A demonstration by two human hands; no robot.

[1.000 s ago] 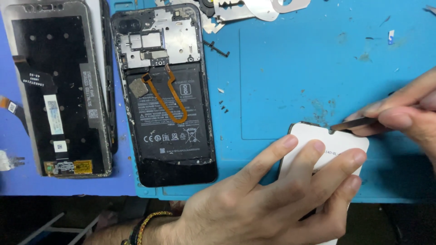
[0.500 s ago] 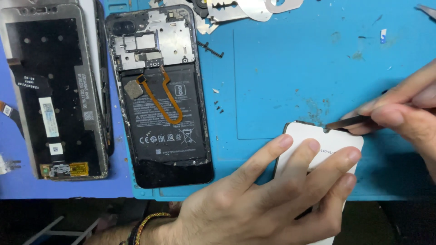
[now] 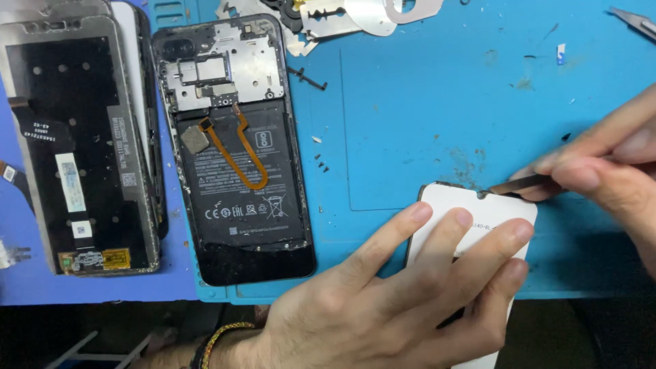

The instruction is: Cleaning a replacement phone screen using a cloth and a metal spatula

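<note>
My left hand [image 3: 389, 307] lies flat with fingers spread on a white-faced phone display panel [image 3: 478, 215] at the front right of the blue mat [image 3: 424, 123], pressing it down. My right hand [image 3: 608, 171] pinches a thin metal tool [image 3: 519, 184] whose tip touches the notch in the panel's top edge. An opened phone body [image 3: 236, 150] with its battery, an orange flex cable and a small square sensor lies left of the panel, apart from both hands.
A detached screen assembly [image 3: 75, 143] lies face down at the far left. Metal shields and blades [image 3: 342, 17] sit at the mat's top edge, tweezers [image 3: 635, 24] at the top right. Small screws [image 3: 321, 164] lie beside the phone. The table's front edge runs below.
The view has shifted slightly; my hands stay on the panel, with the tool tip still at the notch. Nothing was picked up or let go.
</note>
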